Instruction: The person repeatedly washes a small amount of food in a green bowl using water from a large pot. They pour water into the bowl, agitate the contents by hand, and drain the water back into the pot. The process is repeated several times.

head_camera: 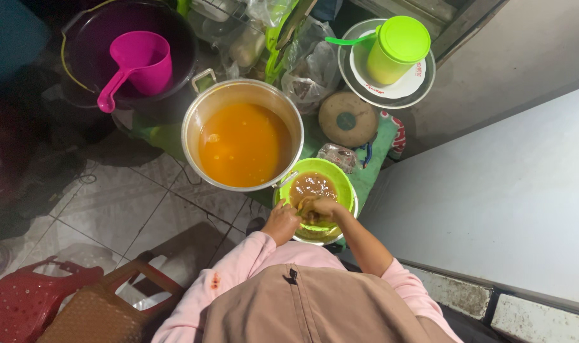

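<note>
Lime-green round plastic bowl [336, 176] sits at lower centre of the frame, on a green cloth, touching the lower right rim of a large round metal pot of orange liquid [242, 143]. The bowl holds a brown, lumpy wet mixture [310, 185]. Right hand [319, 207] is inside the bowl, fingers curled into the mixture; whether they pinch anything cannot be told. Left hand [281, 222] grips the bowl's near left rim, fingers pressed together. The bowl's near edge is hidden behind both hands. A second rim shows beneath the bowl; its nature is hard to make out.
</note>
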